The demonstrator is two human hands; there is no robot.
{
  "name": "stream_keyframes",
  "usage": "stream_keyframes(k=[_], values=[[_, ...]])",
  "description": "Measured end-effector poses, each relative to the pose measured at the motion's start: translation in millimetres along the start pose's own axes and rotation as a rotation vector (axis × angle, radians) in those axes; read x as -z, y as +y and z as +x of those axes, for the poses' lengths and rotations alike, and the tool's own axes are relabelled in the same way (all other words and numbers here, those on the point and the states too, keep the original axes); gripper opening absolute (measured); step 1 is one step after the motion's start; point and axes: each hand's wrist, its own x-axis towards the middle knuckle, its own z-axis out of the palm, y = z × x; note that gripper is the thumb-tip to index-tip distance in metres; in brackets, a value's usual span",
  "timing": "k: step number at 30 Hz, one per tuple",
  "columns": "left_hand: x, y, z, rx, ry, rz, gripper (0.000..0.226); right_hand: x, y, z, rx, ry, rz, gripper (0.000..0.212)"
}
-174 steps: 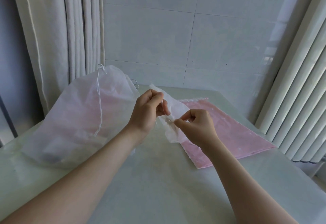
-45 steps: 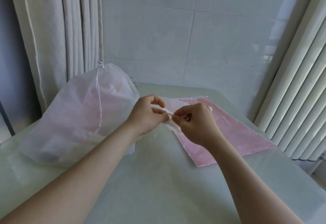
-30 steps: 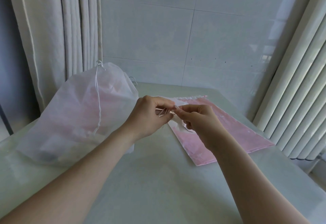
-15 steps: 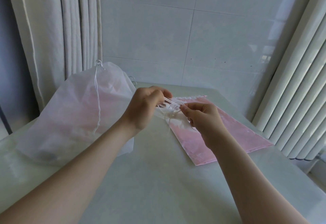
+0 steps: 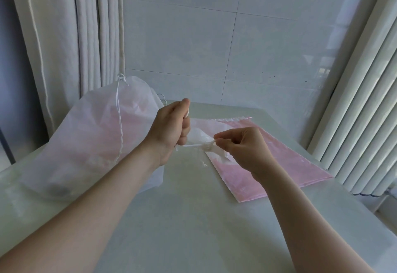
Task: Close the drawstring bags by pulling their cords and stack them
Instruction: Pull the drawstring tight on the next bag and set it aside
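Small white drawstring bag (image 5: 198, 136) hangs bunched between both hands above the table (image 5: 182, 219), by the left edge of the flat pink bag (image 5: 268, 165). I see the left hand (image 5: 169, 128) fisted around its taut cord (image 5: 190, 145), the right hand (image 5: 242, 146) pinching the gathered mouth

Centre: small white bag (image 5: 206, 144), thin & translucent, is up in the air above the worktop (image 5: 182, 219); mouth bunched tight, its cord (image 5: 189, 145) runs taut to the left. Right: pink bag (image 5: 285, 165) lies flat, gathered mouth at the far side. Left: big translucent bag (image 5: 96, 135) stands bulging w/ pink things inside, hanging cord (image 5: 119, 122) down its front.
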Motion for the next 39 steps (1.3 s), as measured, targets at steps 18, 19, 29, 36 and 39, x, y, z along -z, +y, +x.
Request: stream_keyframes(k=[18,19,29,36,39], values=[[9.3,-23.4,0.5,-0.087,-0.031,0.825,0.018,-4.1,7.4,5.7,-0.086,0.328,-0.519,0.017],[10.1,-23.8,1.7,-0.093,-0.027,0.829,0.018,-3.4,7.9,6.2,-0.101,0.342,-0.505,0.017],[12.2,-39.6,6.0,-0.302,0.003,0.895,0.055,-2.9,-2.2,0.0,-0.095,0.198,-0.266,0.016],[8.0,-55.3,7.9,-0.389,-0.063,0.988,0.069,5.3,-18.5,-4.8,-0.119,0.202,0.023,0.015],[0.8,-56.5,9.8,-0.433,-0.014,0.976,0.071,5.3,-11.5,-0.2,0.042,0.406,-0.172,0.013]])
